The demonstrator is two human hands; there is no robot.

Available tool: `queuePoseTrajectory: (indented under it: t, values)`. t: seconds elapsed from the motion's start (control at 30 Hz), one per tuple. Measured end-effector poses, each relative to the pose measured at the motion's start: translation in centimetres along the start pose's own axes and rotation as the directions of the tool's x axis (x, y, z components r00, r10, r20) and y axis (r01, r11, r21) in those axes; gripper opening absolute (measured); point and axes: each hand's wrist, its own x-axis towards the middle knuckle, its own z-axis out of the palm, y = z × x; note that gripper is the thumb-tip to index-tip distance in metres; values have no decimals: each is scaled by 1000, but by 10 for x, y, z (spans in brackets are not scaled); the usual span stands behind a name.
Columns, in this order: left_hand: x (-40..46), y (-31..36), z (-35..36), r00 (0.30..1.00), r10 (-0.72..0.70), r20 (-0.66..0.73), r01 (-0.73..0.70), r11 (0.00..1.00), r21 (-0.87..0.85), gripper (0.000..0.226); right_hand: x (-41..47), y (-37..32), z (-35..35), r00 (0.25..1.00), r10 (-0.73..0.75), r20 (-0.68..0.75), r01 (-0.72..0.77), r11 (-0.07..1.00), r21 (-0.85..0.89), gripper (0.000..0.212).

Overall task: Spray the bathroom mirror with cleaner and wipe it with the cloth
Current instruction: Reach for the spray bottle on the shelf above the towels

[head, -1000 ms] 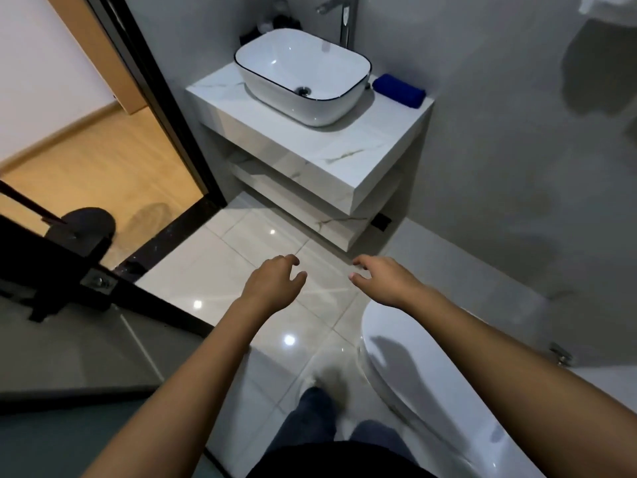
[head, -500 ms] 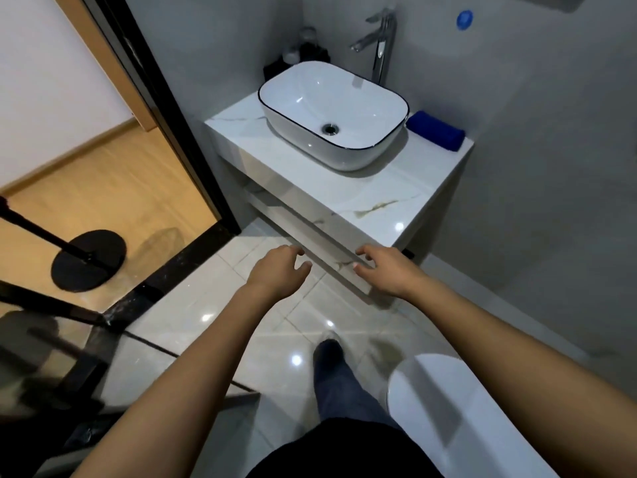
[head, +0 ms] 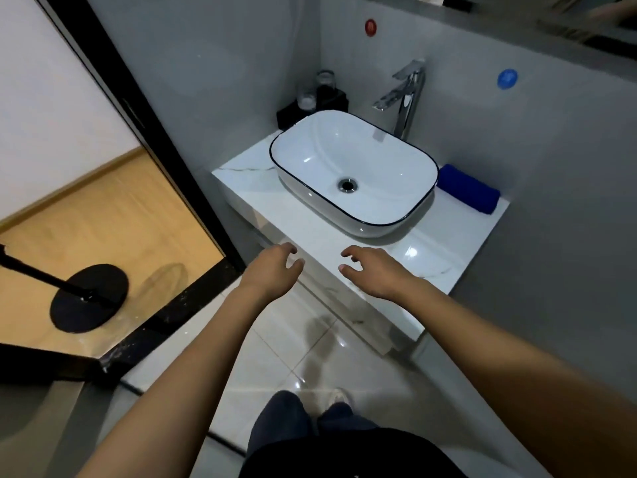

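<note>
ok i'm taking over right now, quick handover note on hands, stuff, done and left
Left hand: empty, fingers loosely curled, held out near the front edge of the counter.
Right hand: empty, fingers loosely curled, over the front of the counter.
Cloth: blue, rolled, on the counter to the right of the basin, untouched.
Mirror: only its lower edge shows at the top right, above the tap.
Cleaner: no spray bottle can be made out; small containers stand behind the basin on the left, too unclear to name.
Done: nothing.
Left: find the cleaner, spray the mirror, wipe it with the cloth.
</note>
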Motion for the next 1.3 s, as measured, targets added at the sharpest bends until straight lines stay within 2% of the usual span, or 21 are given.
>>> queuePoseTrajectory:
  t: [0.23, 0.37, 0.6, 0.8, 0.93, 1.1, 1.3]
  values:
    - [69, -15, -27, 999, 38, 34, -37, 999, -9, 43, 57, -14, -19, 999, 51, -19, -50, 998, 26, 46]
    - [123, -20, -53, 993, 97, 71, -99, 995, 19, 43, 96, -29, -35, 991, 92, -94, -88, 995, 48, 46]
    - [217, -26, -117, 968, 230, 103, -233, 972, 27, 41, 158, -60, -61, 953, 242, -180, -210, 961, 181, 45]
    - [263, -19, -141, 933, 315, 177, -321, 947, 5, 41, 183, -76, -74, 908, 330, -259, -266, 930, 255, 44]
    - [281, 1, -145, 910, 364, 197, -357, 931, -69, 39, 180, -72, -85, 873, 385, -299, -284, 900, 330, 40]
    - [288, 42, -151, 891, 427, 156, -399, 899, -182, 37, 168, -56, -114, 830, 454, -324, -302, 854, 424, 42]
    - [281, 120, -174, 831, 551, 71, -503, 800, -327, 33, 141, -44, -180, 756, 459, -466, -210, 845, 493, 42]
